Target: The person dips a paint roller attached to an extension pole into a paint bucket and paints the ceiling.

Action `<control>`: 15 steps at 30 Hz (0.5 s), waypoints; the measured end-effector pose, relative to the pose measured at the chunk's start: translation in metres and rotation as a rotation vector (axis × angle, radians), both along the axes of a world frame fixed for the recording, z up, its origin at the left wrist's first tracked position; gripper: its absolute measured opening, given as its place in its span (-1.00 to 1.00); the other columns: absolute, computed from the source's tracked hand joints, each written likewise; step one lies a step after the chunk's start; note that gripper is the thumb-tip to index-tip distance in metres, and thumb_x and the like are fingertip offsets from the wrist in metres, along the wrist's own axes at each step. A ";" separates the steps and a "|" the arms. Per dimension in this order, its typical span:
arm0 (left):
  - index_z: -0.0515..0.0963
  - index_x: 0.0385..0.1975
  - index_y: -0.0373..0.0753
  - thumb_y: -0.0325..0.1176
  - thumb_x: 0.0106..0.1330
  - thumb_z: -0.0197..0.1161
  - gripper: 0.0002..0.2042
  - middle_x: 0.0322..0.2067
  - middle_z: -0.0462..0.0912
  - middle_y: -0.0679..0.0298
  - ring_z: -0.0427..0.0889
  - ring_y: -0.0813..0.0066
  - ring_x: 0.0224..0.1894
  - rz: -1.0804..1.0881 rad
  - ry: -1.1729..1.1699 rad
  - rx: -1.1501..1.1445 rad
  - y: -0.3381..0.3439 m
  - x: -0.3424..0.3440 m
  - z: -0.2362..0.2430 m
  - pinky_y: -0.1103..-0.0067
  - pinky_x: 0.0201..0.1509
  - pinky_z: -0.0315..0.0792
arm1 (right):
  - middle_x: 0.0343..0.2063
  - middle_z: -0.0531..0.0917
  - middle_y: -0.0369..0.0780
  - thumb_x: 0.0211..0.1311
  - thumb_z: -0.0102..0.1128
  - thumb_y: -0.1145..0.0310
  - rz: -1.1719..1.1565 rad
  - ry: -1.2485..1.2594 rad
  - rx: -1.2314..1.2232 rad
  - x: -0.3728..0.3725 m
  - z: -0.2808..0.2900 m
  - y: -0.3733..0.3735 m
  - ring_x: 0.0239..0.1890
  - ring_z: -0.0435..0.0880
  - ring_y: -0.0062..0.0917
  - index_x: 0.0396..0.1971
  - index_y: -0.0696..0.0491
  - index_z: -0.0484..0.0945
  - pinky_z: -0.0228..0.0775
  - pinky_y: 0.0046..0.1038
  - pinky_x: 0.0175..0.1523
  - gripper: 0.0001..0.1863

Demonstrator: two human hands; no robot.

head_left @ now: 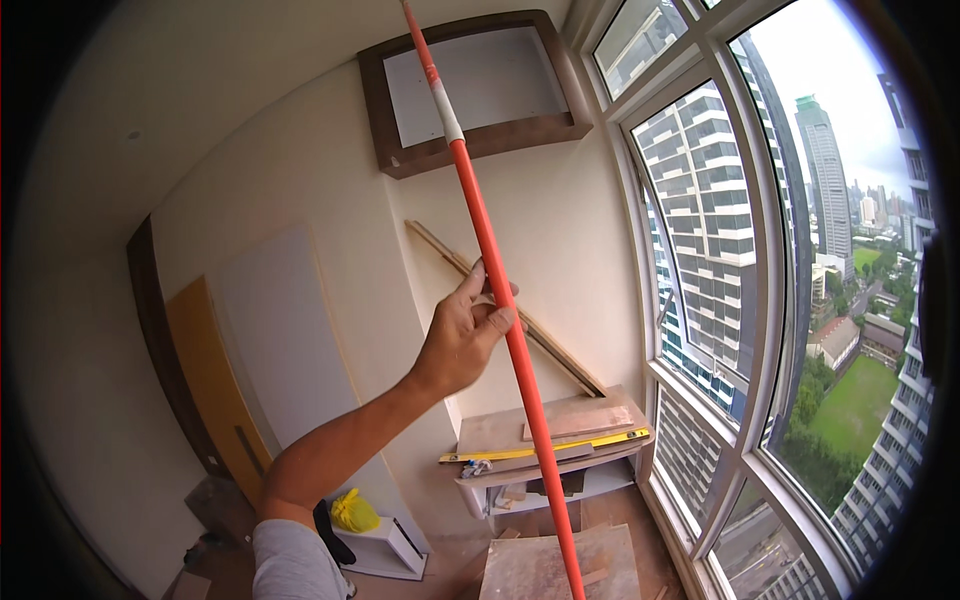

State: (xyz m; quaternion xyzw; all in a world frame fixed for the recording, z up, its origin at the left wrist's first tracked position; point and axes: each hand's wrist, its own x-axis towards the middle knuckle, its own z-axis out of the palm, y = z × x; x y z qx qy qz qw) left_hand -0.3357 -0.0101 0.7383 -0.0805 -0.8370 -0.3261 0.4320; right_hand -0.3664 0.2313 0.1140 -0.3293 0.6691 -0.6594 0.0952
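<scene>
Head view: the left hand [462, 338] curls fingers and thumb around a red pole [484, 235], which slants up in front of the far cabinet [540, 137], left of the window [700, 200]. The right hand's grip cannot be seen.

Daylight's pouring in from your right through the tall white-framed glass window [763, 220], the pale cloudy sky [820, 50] glaring; your long red-and-white pole [486, 240] reads fairly crisp, the plain cream wall [75, 350] far left lies dim, and straight edges bow toward black fisheye corners.
</scene>
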 end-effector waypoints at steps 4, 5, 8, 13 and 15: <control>-0.05 0.49 -0.42 -0.43 0.46 0.15 -0.31 0.05 0.45 0.06 0.69 0.41 -0.14 -0.001 -0.033 0.039 0.018 0.013 -0.012 0.55 -0.10 0.61 | -0.66 0.48 -0.08 0.48 -0.07 -0.07 0.072 -0.077 0.122 0.001 -0.022 0.021 -0.56 0.49 -0.40 -0.13 0.23 0.62 0.33 -0.21 -0.44 -0.41; -0.06 0.49 -0.42 -0.43 0.46 0.15 -0.30 0.07 0.44 0.03 0.69 0.39 -0.12 0.012 -0.046 0.044 0.019 0.016 -0.014 0.50 -0.01 0.61 | -0.66 0.48 -0.08 0.48 -0.07 -0.07 0.076 -0.077 0.122 0.001 -0.026 0.022 -0.56 0.49 -0.41 -0.14 0.23 0.62 0.33 -0.21 -0.44 -0.41; -0.07 0.49 -0.42 -0.43 0.47 0.14 -0.30 0.09 0.43 0.01 0.69 0.38 -0.11 0.013 -0.063 0.047 0.020 0.018 -0.019 0.49 0.01 0.61 | -0.66 0.48 -0.08 0.48 -0.07 -0.08 0.093 -0.085 0.121 0.004 -0.033 0.025 -0.56 0.49 -0.41 -0.16 0.24 0.62 0.34 -0.21 -0.44 -0.41; -0.06 0.49 -0.42 -0.43 0.47 0.13 -0.32 0.07 0.45 0.03 0.71 0.40 -0.12 0.045 -0.086 0.069 0.017 0.017 -0.027 0.58 -0.17 0.56 | -0.66 0.49 -0.08 0.47 -0.06 -0.10 0.126 -0.085 0.105 0.010 -0.028 0.029 -0.56 0.49 -0.41 -0.19 0.25 0.62 0.35 -0.21 -0.44 -0.39; -0.04 0.49 -0.42 -0.44 0.47 0.12 -0.33 0.06 0.47 0.04 0.72 0.41 -0.13 0.061 -0.089 0.077 0.017 0.018 -0.029 0.63 -0.26 0.51 | -0.66 0.49 -0.08 0.47 -0.06 -0.10 0.135 -0.088 0.101 0.011 -0.029 0.028 -0.56 0.49 -0.42 -0.21 0.25 0.61 0.35 -0.21 -0.44 -0.39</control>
